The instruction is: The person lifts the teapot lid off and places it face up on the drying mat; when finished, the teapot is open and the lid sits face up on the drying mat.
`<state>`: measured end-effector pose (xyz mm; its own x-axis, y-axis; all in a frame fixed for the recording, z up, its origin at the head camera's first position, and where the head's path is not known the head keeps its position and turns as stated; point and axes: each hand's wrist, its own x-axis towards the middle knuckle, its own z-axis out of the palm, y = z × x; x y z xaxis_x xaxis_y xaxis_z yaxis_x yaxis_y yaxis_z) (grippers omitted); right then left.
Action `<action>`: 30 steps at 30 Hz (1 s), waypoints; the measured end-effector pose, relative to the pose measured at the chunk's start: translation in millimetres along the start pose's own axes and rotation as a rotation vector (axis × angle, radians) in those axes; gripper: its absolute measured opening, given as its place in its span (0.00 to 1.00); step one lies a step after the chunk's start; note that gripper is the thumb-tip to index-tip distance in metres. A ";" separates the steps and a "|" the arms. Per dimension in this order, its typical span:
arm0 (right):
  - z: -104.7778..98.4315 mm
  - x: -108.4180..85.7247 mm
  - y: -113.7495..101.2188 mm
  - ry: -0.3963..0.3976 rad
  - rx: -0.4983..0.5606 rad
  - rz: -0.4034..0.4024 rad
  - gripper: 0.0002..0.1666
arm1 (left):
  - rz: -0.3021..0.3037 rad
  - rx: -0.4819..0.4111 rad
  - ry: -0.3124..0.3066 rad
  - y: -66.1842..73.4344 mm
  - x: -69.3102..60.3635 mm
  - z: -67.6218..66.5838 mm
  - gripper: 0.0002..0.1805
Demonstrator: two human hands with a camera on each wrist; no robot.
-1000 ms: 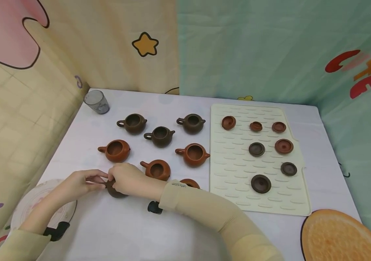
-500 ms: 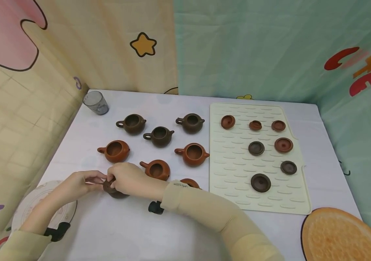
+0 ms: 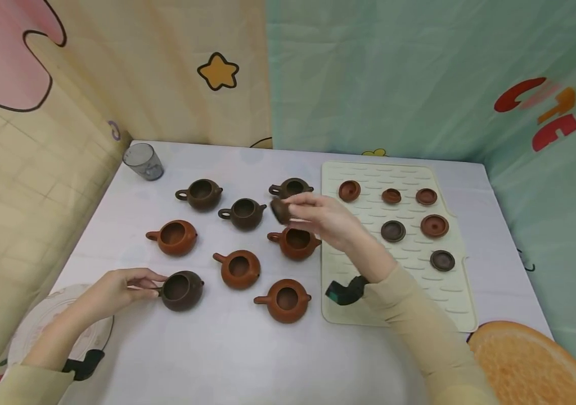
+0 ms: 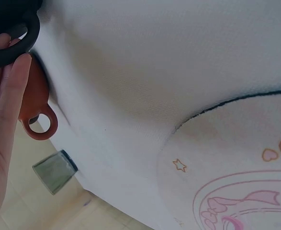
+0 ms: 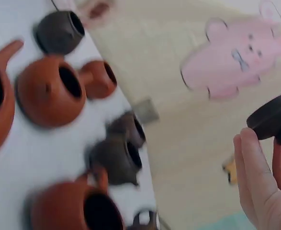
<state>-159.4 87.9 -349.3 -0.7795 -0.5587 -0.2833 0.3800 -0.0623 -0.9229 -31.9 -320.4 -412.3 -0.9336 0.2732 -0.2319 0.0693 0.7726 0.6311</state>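
Observation:
A small dark brown teapot (image 3: 183, 293) with an uncovered top stands at the front left. My left hand (image 3: 123, 289) pinches its handle; in the left wrist view that handle (image 4: 28, 43) loops by the fingertips. Raised over the table, my right hand (image 3: 325, 219) holds a dark brown teapot lid (image 3: 280, 211), blurred in the head view. In the right wrist view the lid (image 5: 273, 117) is tilted, gripped between fingers and thumb. Just beneath this hand are an orange teapot (image 3: 298, 243) and a dark teapot (image 3: 293, 185), both partly covered by it.
Several other lidless teapots stand mid-table, among them an orange one (image 3: 288, 301). Brown and reddish lids lie on the white mat (image 3: 354, 315) at right. A glass (image 3: 144, 162) stands back left, and a round printed mat (image 3: 103, 332) lies under the left forearm.
My right hand has left the front-left teapot and moved right and away with the lid, uncovering that teapot's opening. The left hand stays at the handle.

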 end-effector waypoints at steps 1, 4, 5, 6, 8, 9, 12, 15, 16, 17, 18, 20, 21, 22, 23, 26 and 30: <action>-14.2 -4.4 -1.4 0.016 0.106 0.002 0.13 | 0.003 0.003 0.002 -0.2 -0.3 0.0 0.15; -52.9 -17.5 2.0 0.071 0.385 0.023 0.13 | 0.008 0.003 0.009 -0.6 -1.6 0.5 0.15; -63.5 -22.3 4.6 0.091 0.467 0.041 0.14 | 0.009 0.004 0.013 -0.9 -2.1 0.7 0.15; -73.5 -26.4 8.3 0.117 0.533 0.067 0.15 | 0.007 0.003 0.014 -1.1 -2.6 1.0 0.15; -88.9 -33.7 17.1 0.191 0.591 0.114 0.21 | 0.005 0.000 0.015 -1.2 -3.2 0.9 0.15; -94.9 -37.0 21.2 0.223 0.583 0.140 0.25 | 0.006 -0.001 0.015 -1.2 -3.3 0.8 0.15; -108.7 -44.0 33.1 0.259 0.432 0.202 0.36 | 0.010 -0.003 0.015 -0.7 -3.0 0.3 0.15; -116.9 -47.6 43.1 0.239 0.102 0.248 0.37 | 0.013 -0.004 0.012 0.0 -2.6 -0.1 0.15; -118.7 -48.3 45.8 0.220 -0.014 0.260 0.37 | 0.014 -0.003 0.012 0.1 -2.5 -0.2 0.15; -119.7 -48.5 48.1 0.206 -0.129 0.275 0.35 | 0.013 -0.003 0.011 0.2 -2.4 -0.3 0.15; -120.2 -48.7 49.9 0.193 -0.229 0.293 0.34 | 0.014 -0.002 0.011 0.3 -2.4 -0.3 0.15; -119.9 -48.2 52.7 0.164 -0.396 0.326 0.31 | 0.013 0.005 0.010 0.2 -2.2 -0.3 0.15; -119.2 -47.6 53.8 0.154 -0.473 0.332 0.29 | 0.014 0.008 0.011 0.1 -2.2 -0.3 0.15; -118.4 -47.2 54.4 0.148 -0.561 0.333 0.28 | 0.014 0.010 0.012 0.1 -2.1 -0.3 0.15; -117.2 -46.5 54.9 0.153 -0.642 0.337 0.26 | 0.014 0.011 0.013 0.2 -2.0 -0.3 0.15; -113.5 -45.4 55.6 0.171 -0.829 0.326 0.23 | 0.017 0.010 0.013 0.7 -1.4 -0.5 0.15; -110.2 -43.9 57.6 0.197 -0.926 0.318 0.22 | 0.011 0.006 0.005 1.6 -0.4 -0.9 0.15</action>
<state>-158.1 200.0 -418.8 -0.8095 -0.2852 -0.5132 0.1124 0.7827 -0.6122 -31.8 -319.7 -410.5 -0.9347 0.2786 -0.2209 0.0818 0.7732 0.6288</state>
